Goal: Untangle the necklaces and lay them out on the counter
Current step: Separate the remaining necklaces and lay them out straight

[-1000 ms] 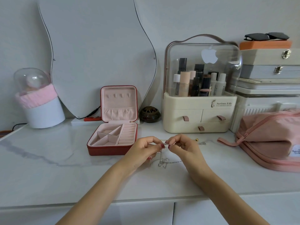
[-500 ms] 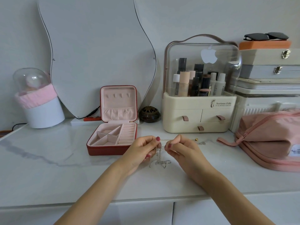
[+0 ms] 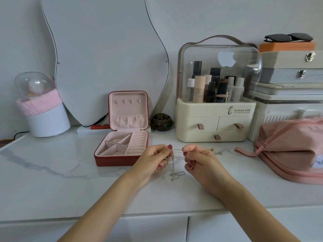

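Left grip (image 3: 153,158) and right grip (image 3: 195,157) each pinch the tangled necklaces (image 3: 174,165); strands stretch between them, a knotted clump dangling just below onto the counter (image 3: 70,180)

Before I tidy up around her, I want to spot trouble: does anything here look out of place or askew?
Only the necklaces: a knotted clump of chains pinched between the left hand and right hand, loops trailing on the counter. A loose chain end lies beyond the right hand. Nothing else stands out.
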